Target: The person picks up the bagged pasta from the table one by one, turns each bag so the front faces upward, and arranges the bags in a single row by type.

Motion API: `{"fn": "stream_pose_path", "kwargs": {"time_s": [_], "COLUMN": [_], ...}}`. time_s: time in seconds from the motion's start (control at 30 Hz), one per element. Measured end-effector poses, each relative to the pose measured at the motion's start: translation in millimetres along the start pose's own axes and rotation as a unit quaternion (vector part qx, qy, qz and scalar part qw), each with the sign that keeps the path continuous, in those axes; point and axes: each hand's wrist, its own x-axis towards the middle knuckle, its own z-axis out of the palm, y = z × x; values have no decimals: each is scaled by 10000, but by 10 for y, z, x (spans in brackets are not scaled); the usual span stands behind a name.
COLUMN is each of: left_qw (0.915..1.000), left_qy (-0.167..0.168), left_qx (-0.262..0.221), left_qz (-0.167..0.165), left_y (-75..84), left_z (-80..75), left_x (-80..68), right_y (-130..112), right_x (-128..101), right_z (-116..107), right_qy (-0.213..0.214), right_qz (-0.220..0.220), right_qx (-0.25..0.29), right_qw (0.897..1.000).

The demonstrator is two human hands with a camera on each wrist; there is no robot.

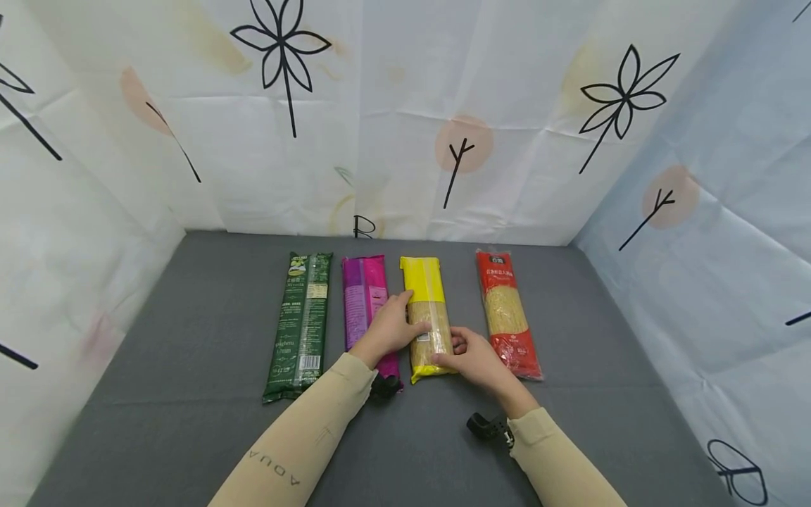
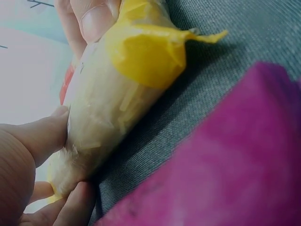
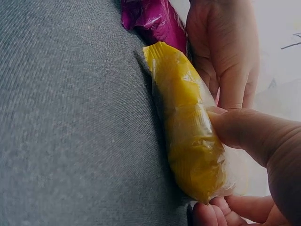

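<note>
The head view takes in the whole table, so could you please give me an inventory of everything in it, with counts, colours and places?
green packet: one, dark green, left end of the row
purple packet: one, purple, second from left, partly hidden by the left arm
yellow packet: one, yellow with a clear section, third from left
red packet: one, red with a clear section, right end
table: one, grey, under the packets
backdrop: white with drawn plants, behind and at both sides
wrist devices: two, black, one by each cuff
sleeves: two, beige, from the bottom edge
left hand: one, bare, gripping the yellow packet's left side
right hand: one, bare, gripping its lower right side
</note>
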Motion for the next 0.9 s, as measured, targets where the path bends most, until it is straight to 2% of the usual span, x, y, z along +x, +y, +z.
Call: {"fn": "stream_pose_path", "kwargs": {"time_s": [0.3,0.43,0.57,0.73,0.9], "left_qw": [9995,9997,9998,9980,9897], "left_qy": [15,-33,-138,-111,-129], "left_qx": [281,190,-116,-626,-1423], "left_qz": [123,131,99,0,-126], "left_y": [0,49,92,68,74], "left_z": [12,11,18,31,24], "left_x": [9,9,-3,-12,-45], "right_y": [-66,-69,-90,-94,-48], "right_x": [-8,4,8,-2,-22], "right_z": [43,45,18,4,23], "right_qy": [63,140,75,-98,-250], "right_qz": [33,129,207,158,179], "right_qx": [285,505,746,979,1538], "right_qw": [9996,9985,9970,9950,9876]}}
